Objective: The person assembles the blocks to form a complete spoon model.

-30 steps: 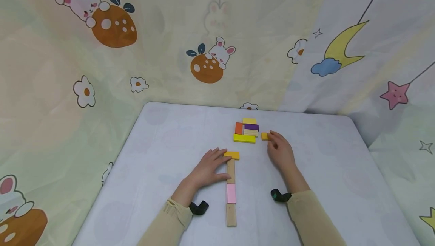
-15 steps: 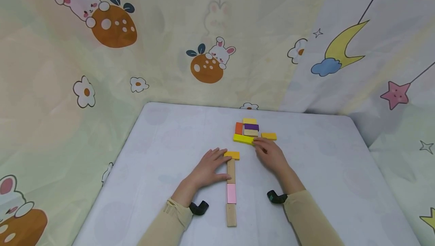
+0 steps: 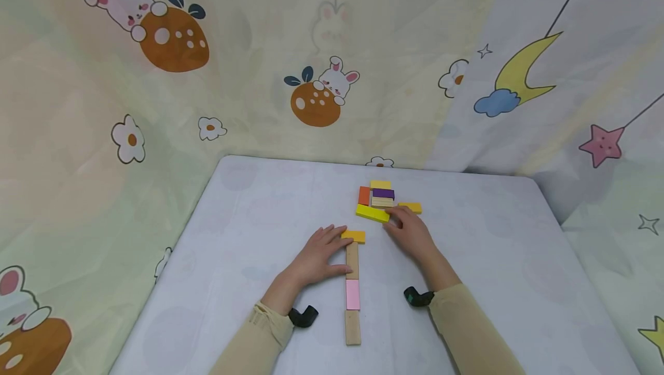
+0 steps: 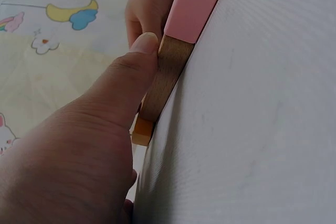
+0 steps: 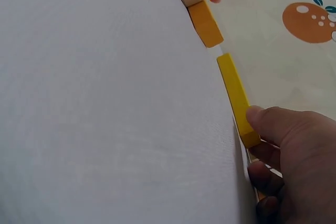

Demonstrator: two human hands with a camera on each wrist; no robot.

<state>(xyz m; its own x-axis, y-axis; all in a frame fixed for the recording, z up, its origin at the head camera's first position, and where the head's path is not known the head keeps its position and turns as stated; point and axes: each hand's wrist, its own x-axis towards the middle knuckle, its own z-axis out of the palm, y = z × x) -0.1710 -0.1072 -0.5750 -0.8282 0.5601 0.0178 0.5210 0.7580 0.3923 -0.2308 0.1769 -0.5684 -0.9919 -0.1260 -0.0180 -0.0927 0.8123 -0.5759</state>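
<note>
My right hand (image 3: pixel 413 237) pinches the right end of a bright yellow block (image 3: pixel 371 212), thumb against its near side in the right wrist view. That block lies slanted in front of a small cluster. My left hand (image 3: pixel 317 257) rests beside a straight row of blocks, its fingers extended. Its fingertips touch the orange-yellow block (image 3: pixel 355 237) lying crosswise at the row's far end. Its thumb lies against the wooden block (image 3: pixel 352 262) below that. Nearer in the row come a pink block (image 3: pixel 353 294) and another wooden block (image 3: pixel 353 329).
Behind the yellow block sit an orange-red block (image 3: pixel 364 195), a purple block (image 3: pixel 383 193), a pale wooden block (image 3: pixel 382 203) and a light yellow block (image 3: pixel 381 184). Another orange-yellow block (image 3: pixel 411 208) lies just right of them. A patterned cloth (image 3: pixel 249 75) hangs behind the white table (image 3: pixel 233 190).
My right hand has let go of the orange-yellow block at the right and moved left to the bright yellow one. That block's right end has swung toward me. My left hand stays put.
</note>
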